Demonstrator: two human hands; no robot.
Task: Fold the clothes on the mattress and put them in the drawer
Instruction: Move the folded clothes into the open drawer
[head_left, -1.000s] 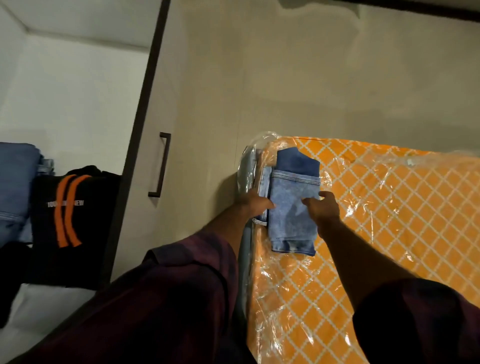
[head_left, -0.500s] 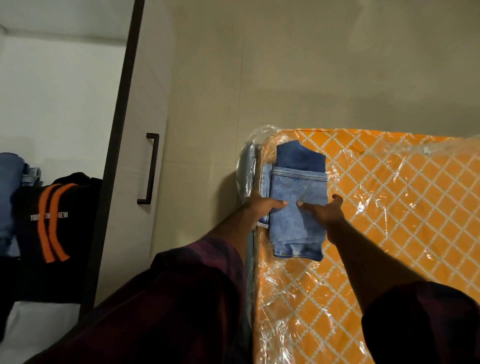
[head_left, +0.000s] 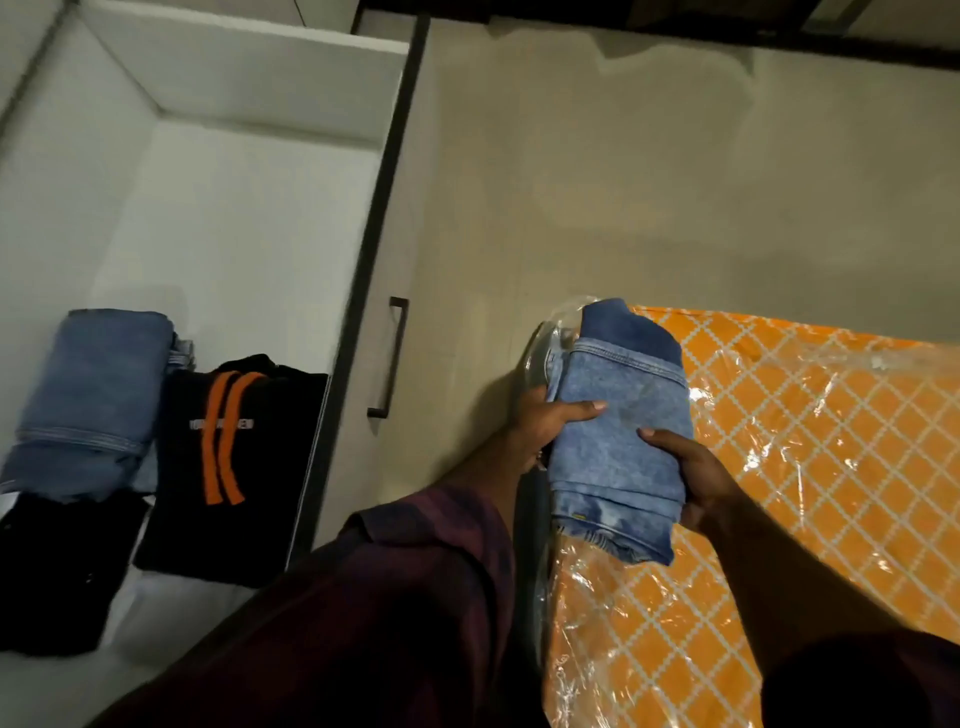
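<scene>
Now both hands grip the folded jeans (head_left: 618, 436) at the left corner of the plastic-wrapped orange mattress (head_left: 831, 441). The left hand (head_left: 550, 423) clamps the left edge with its thumb on top, and the right hand (head_left: 691, 473) wraps the right edge. The fingers under the cloth are hidden. Whether the bundle rests on the mattress or is lifted cannot be told. A strip of floor (head_left: 571, 182) lies between the mattress edge and the open drawer (head_left: 249, 88). A folded denim piece (head_left: 93, 395), a black garment with orange stripes (head_left: 234, 467) and a dark garment (head_left: 52, 571) cut by the frame crowd the drawer's near end, with white drawer floor showing beyond them.
</scene>
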